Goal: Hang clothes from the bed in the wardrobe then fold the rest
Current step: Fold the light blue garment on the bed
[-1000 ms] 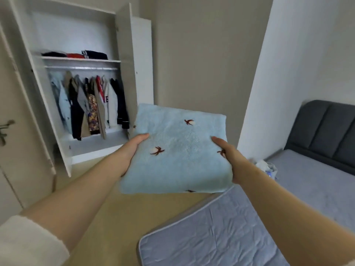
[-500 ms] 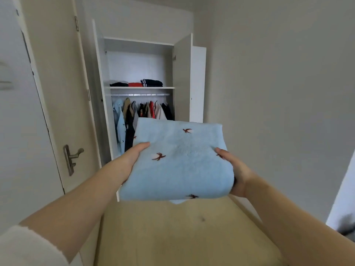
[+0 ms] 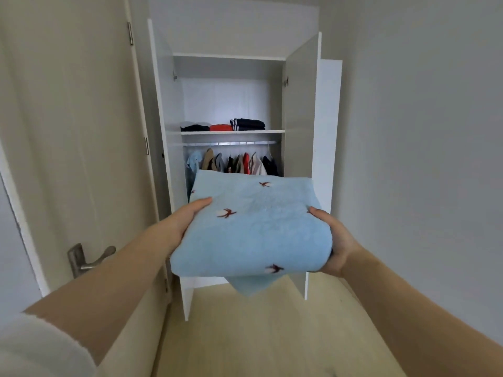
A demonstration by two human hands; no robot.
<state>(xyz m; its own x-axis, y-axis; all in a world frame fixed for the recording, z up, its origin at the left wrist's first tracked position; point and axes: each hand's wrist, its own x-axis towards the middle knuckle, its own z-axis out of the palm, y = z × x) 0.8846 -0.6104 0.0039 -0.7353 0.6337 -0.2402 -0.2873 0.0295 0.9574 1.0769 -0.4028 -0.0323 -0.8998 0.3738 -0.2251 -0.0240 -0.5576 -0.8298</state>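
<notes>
Towel (image 3: 255,227), pale blue with small dark bird marks, folded into a thick pad and carried flat at chest height, straight in front of the open wardrobe (image 3: 302,110). Left hand (image 3: 187,217) closed on its left edge, thumb on top, fingers hidden beneath. Right hand (image 3: 330,240) closed on its right edge the same way, palm cupping the fold. One loose corner hangs out below the near edge, toward the floor (image 3: 245,336).

Wardrobe doors stand wide. Shelf (image 3: 232,132) above the rail (image 3: 228,143) carries three folded stacks: a dark one at left, a red one in the middle, a navy striped one at right. Hanging clothes (image 3: 234,163) fill the rail below, partly hidden behind the towel. Room door (image 3: 68,159) with a metal handle (image 3: 89,258) stands at the left, close to the wardrobe.

Step in hand looks to be stowing this folded piece, most likely on the shelf. Free space there appears to lie at the right end and above the stacks. To do it well: keep both hands level so the layers do not slide, tuck or support the hanging corner before lifting, raise the pad clear of the shelf lip, then slide it in flat instead of dropping it. Release only once its weight rests fully on the shelf, and avoid nudging the neighbouring stacks.
</notes>
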